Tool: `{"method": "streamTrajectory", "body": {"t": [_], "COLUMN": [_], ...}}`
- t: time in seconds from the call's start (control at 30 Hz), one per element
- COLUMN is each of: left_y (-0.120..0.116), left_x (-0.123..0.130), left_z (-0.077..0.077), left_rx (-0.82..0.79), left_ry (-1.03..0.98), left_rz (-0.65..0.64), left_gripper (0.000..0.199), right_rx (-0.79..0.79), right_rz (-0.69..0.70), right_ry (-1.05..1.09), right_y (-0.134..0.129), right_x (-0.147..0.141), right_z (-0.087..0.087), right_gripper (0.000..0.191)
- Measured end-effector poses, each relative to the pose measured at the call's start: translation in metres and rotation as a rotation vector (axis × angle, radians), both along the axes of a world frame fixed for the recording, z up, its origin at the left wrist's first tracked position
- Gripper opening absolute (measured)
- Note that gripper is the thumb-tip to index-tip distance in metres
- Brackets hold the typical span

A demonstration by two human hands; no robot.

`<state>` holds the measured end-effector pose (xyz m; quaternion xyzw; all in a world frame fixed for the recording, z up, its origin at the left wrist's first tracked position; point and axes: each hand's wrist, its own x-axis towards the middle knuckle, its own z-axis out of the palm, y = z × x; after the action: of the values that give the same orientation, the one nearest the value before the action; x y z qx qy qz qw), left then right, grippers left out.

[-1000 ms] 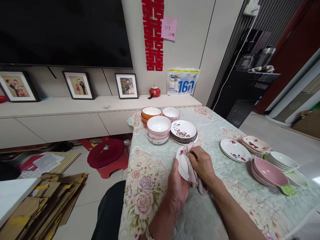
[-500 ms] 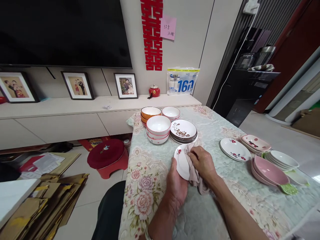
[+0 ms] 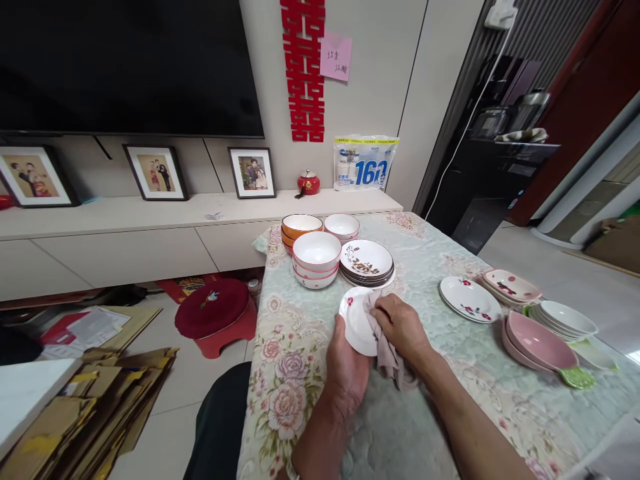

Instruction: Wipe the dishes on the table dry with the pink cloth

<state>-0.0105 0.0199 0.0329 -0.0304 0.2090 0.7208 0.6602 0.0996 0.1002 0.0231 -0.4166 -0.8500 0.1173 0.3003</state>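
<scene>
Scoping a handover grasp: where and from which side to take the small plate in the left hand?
Best bet: pinch the far-left rim of the small plate, coming from the left. That thin edge is bare, while the left hand holds the near-left part and the right hand holds the cloth against the right part.

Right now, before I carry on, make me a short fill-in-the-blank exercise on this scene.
1. The left hand holds a white plate decorated with a ____ flower.
2. The right hand holds a ____ against that plate.
3. On the ledge below the black screen stand ____ framed photos.

Missing words: red; cloth; three.
</scene>
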Motion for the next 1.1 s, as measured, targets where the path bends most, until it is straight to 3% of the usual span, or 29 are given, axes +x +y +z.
{"method": "streamTrajectory", "body": {"t": [0.07, 0.13, 0.23, 0.37, 0.43, 0.57, 0.7, 0.83, 0.93, 1.1], "left_y": [-0.001, -0.003, -0.003, 0.001, 0.003, 0.005, 0.004, 0.004, 0.005, 0.001], "left_x": [0.008, 0.014, 0.013, -0.002, -0.009, -0.016, -0.024, -0.030, -0.029, -0.026], "left_z": [-0.001, -0.004, -0.005, -0.003, -0.001, -0.002, -0.004, -0.003, 0.000, 0.003], "left_rx": [0.014, 0.027, 0.036, 0.002, -0.005, 0.010, 0.018, -0.048, -0.061, -0.096], "left_ry": [0.026, 0.044, 0.035, -0.007, -0.023, -0.025, -0.003, 0.064, 0.115, 0.203], "left_rz": [-0.055, -0.104, -0.102, 0.006, 0.024, 0.040, 0.033, 0.053, 0.073, 0.012], "left_gripper": [0.042, 0.040, 0.041, 0.043, 0.047, 0.049, 0.051, 0.053, 0.049, 0.047], "right_rx": [0.085, 0.113, 0.025, -0.113, -0.099, 0.003, -0.022, -0.080, -0.045, -0.122], "right_rz": [-0.110, -0.115, 0.092, 0.376, 0.346, 0.156, 0.338, 0.526, 0.518, 0.416], "right_ry": [0.055, 0.131, 0.175, 0.066, -0.001, -0.044, -0.060, -0.157, -0.134, 0.131], "right_y": [0.002, -0.002, -0.012, -0.017, -0.014, -0.011, -0.020, -0.023, -0.017, -0.012], "right_x": [0.000, -0.004, -0.012, -0.014, -0.011, -0.010, -0.013, -0.009, -0.004, 0.000], "right_z": [-0.003, -0.003, 0.004, 0.011, 0.009, 0.005, 0.017, 0.029, 0.025, 0.011], "right_gripper": [0.015, 0.013, 0.011, 0.013, 0.013, 0.015, 0.017, 0.046, 0.040, 0.024]}}
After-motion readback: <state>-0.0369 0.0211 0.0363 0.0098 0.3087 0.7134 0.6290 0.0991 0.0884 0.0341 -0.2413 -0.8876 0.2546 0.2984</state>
